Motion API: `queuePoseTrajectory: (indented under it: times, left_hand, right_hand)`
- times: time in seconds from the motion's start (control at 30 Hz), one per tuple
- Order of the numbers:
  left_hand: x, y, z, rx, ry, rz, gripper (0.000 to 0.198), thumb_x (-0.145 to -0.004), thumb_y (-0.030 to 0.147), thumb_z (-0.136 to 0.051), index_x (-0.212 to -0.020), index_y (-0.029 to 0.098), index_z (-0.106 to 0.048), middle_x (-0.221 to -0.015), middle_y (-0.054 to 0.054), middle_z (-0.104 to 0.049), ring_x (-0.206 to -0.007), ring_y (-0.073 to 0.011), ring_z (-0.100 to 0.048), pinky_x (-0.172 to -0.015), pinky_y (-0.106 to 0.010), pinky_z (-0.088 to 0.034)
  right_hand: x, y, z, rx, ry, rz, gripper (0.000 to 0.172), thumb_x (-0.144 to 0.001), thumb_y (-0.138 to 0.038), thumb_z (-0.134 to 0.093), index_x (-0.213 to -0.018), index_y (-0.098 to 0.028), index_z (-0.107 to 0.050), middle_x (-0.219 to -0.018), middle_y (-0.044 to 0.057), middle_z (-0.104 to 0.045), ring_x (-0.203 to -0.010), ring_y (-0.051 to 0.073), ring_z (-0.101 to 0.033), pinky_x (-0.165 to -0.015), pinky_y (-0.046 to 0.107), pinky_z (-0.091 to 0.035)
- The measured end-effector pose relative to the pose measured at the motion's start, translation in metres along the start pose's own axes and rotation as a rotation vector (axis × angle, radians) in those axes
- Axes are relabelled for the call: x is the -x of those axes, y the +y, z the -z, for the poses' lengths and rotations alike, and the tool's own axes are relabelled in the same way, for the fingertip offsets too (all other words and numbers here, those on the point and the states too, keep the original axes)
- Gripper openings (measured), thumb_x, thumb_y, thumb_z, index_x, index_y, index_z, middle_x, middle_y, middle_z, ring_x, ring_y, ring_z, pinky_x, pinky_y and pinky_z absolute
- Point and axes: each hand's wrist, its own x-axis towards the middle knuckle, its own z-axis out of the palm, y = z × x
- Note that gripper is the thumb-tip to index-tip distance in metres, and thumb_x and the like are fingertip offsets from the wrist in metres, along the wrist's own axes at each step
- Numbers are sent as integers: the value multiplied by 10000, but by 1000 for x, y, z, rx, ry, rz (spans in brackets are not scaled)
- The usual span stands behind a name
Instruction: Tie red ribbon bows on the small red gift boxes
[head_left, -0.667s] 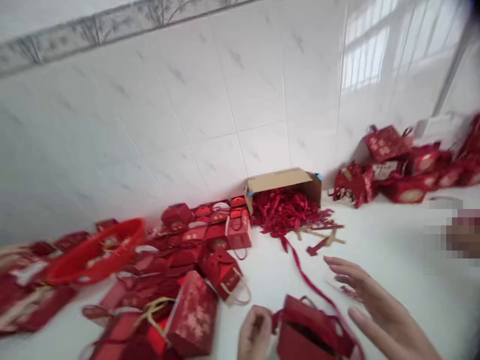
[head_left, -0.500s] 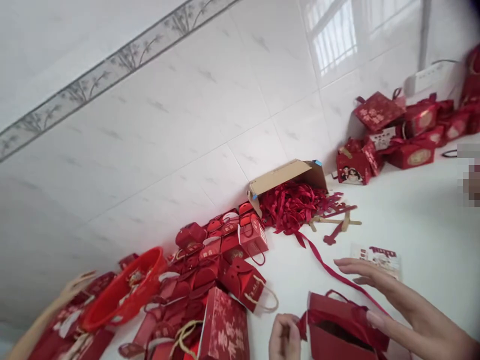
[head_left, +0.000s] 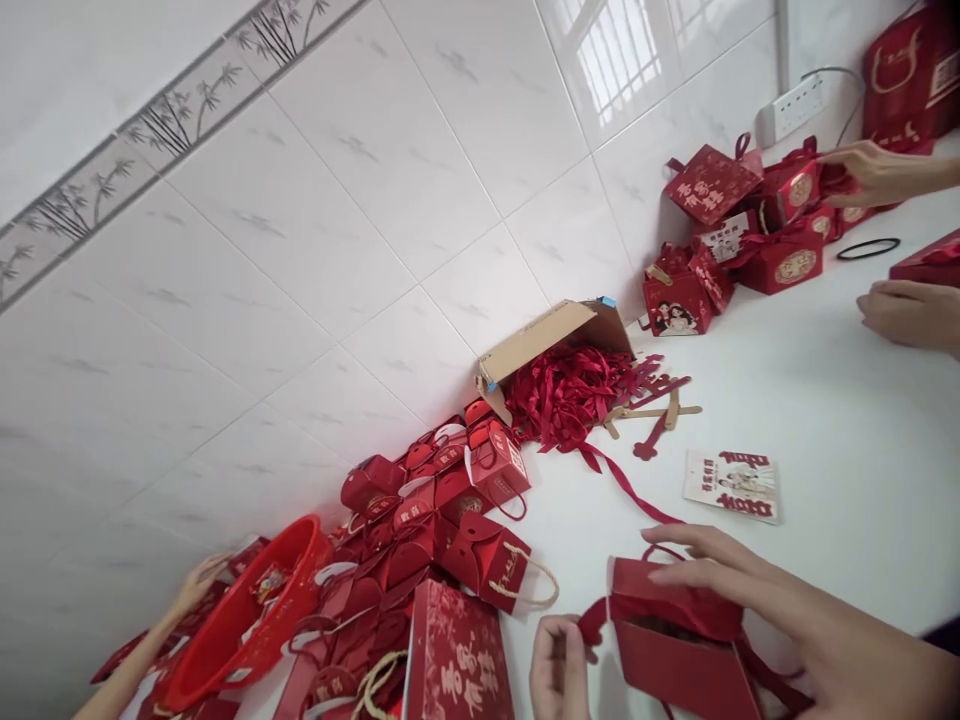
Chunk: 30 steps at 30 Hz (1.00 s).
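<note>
A small red gift box [head_left: 675,645] with an open top stands at the bottom of the head view on the white table [head_left: 862,470]. My right hand [head_left: 795,620] lies over its top flap with fingers stretched out and touching it. My left hand [head_left: 559,668] is curled closed beside the box's left side, pinching a red ribbon end [head_left: 592,625]. A long red ribbon [head_left: 622,485] trails from the box toward a ribbon pile [head_left: 577,390].
A tipped cardboard box [head_left: 551,335] spills ribbons by the tiled wall. Red gift boxes [head_left: 442,510] crowd the left, with a red basin [head_left: 247,610] and another person's hand [head_left: 191,590]. A card [head_left: 731,485] lies nearby. Other people's hands [head_left: 907,310] work at boxes [head_left: 750,230] far right.
The view has tilted and swung right. My right hand has come down onto the box's top flap. Other people's hands now show at far right and lower left.
</note>
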Motion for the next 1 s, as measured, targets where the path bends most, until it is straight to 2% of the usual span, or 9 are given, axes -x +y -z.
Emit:
queuePoseTrajectory:
  times: [0.1,0.27,0.33,0.4,0.53,0.63,0.8,0.9,1.0]
  left_hand:
    - [-2,2,8,-172,42,-24,475,-678,663,-643,-626,192,-605,-570,-16,-564,-580,-172,-521,-592,-262,-413]
    - [-16,4,34,-459,139,12,273,-615,484,-693,-572,223,-625,-602,-26,-589,-621,-219,-518,-616,-301,-390]
    - [-21,5,41,-516,146,12,278,-551,485,-702,-518,228,-600,-681,-59,-620,-682,-258,-538,-657,-341,-411]
    - [-22,7,40,-536,177,2,296,-532,505,-701,-590,227,-620,-743,-81,-625,-765,-302,-551,-738,-402,-428]
    - [-13,14,19,-451,197,-39,478,-643,584,-638,-937,208,-629,-1055,-128,-629,-1033,-346,-544,-942,-488,-391]
    - [-5,23,-5,-298,44,-66,478,-765,620,-537,-1010,216,-606,-1139,-103,-633,-1091,-285,-574,-961,-406,-434]
    - [-2,36,-36,-119,-161,-60,462,-741,662,-574,-815,208,-616,-863,-47,-645,-851,-211,-609,-751,-275,-495]
    - [-1,41,-43,-69,-140,-26,420,-746,628,-613,-747,212,-564,-735,8,-550,-708,-150,-523,-673,-223,-445]
    - [4,46,-43,-42,-122,37,436,-729,635,-634,-710,206,-561,-689,19,-521,-670,-141,-481,-645,-210,-422]
  right_hand:
    - [-4,-12,5,88,-223,-112,780,-655,-382,-805,-1371,-359,-498,-1554,75,-303,-1405,354,-324,-1102,440,-378]
    - [-11,-18,18,95,-258,-193,825,-707,-394,-763,-1438,-303,-391,-1542,100,-309,-1426,329,-285,-1163,488,-253]
    - [-9,-14,25,84,-237,-201,827,-725,-410,-751,-1447,-289,-366,-1541,101,-306,-1433,317,-264,-1175,487,-225]
    - [-7,-8,30,60,-208,-203,829,-736,-418,-748,-1450,-294,-346,-1543,91,-296,-1441,303,-238,-1180,477,-216]
    - [-5,1,30,-51,-152,-235,857,-705,-430,-783,-1434,-320,-347,-1517,73,-313,-1401,285,-295,-1154,445,-282]
    - [-7,6,28,-168,-102,-261,816,-682,-405,-809,-1386,-317,-406,-1407,71,-415,-1228,241,-467,-1038,379,-418]
    - [-13,10,26,-311,-38,-318,685,-681,-366,-813,-1282,-297,-492,-1196,40,-524,-827,132,-523,-801,295,-466]
    - [-14,11,23,-402,-15,-366,585,-696,-382,-797,-1201,-272,-524,-1050,9,-535,-651,83,-438,-632,250,-410]
    - [-14,11,19,-469,-19,-389,441,-678,-393,-808,-999,-218,-562,-849,-26,-521,-628,85,-399,-594,235,-347]
